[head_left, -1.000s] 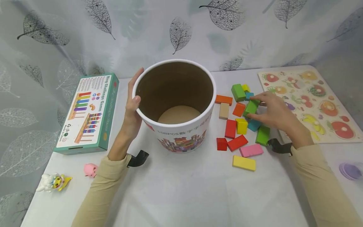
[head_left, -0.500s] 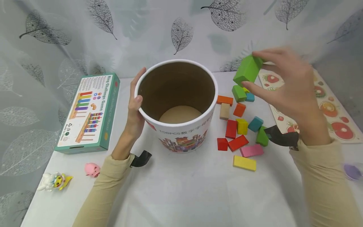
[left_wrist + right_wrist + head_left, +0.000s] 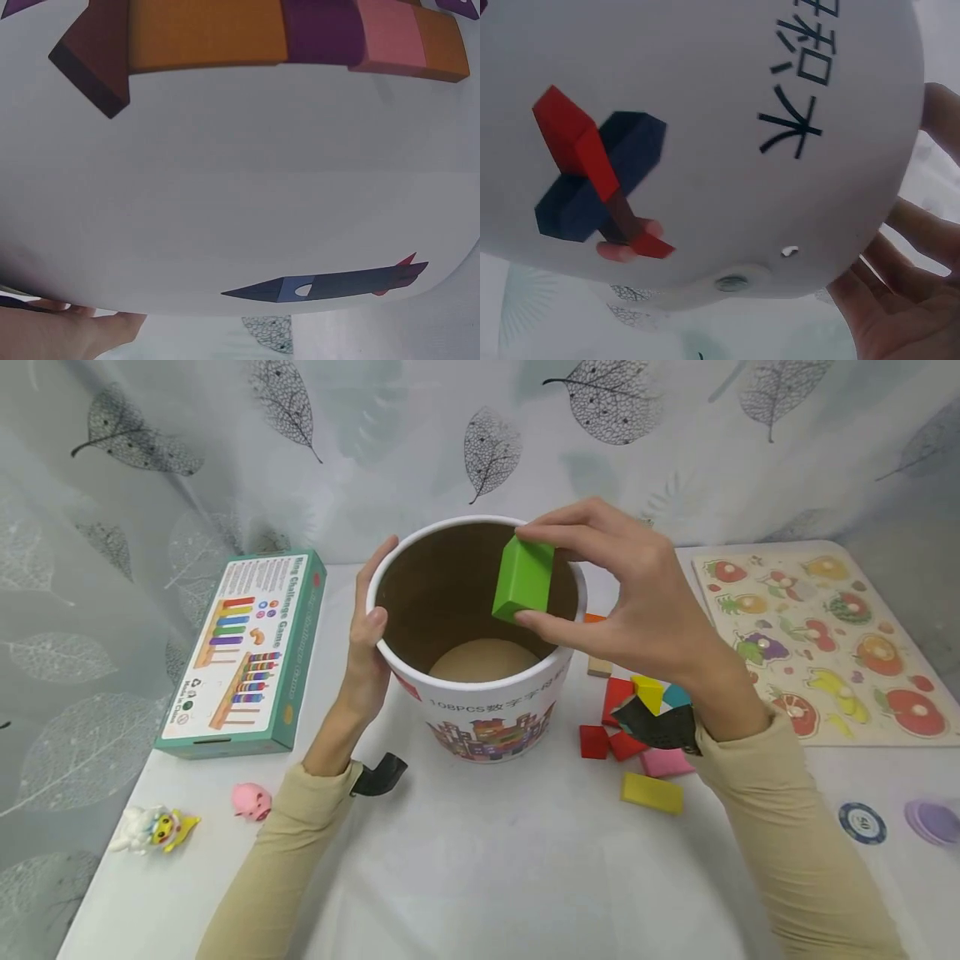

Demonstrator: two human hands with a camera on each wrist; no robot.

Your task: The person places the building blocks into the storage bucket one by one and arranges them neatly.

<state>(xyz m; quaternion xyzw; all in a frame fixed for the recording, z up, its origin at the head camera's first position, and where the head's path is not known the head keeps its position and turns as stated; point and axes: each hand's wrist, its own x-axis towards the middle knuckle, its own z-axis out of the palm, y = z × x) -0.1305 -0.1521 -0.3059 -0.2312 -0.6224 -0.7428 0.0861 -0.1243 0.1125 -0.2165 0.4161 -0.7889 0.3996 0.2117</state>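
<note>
A large white bucket [image 3: 491, 710] with printed lettering and coloured pictures stands upright on the table, its brown inside and tan floor partly visible in the head view. My left hand [image 3: 367, 643] holds its left side, thumb at the rim and fingers along the outer wall; part of that hand [image 3: 67, 334] shows low in the left wrist view. Above the bucket's right part, my right hand [image 3: 637, 585] pinches a green block [image 3: 523, 578] between thumb and fingers. The bucket's printed wall fills much of the right wrist view, where the green block is not visible.
Right of the bucket lie several loose blocks, including a yellow block [image 3: 651, 793] and a red block [image 3: 594, 742], partly covered by my right arm. Fruit puzzle board [image 3: 825, 652] is farther right. A game box [image 3: 240, 652] and pink pig figure [image 3: 251, 801] lie left.
My right hand has lifted the green block from the pile and carried it left over the bucket's opening. The left hand keeps its hold on the bucket.
</note>
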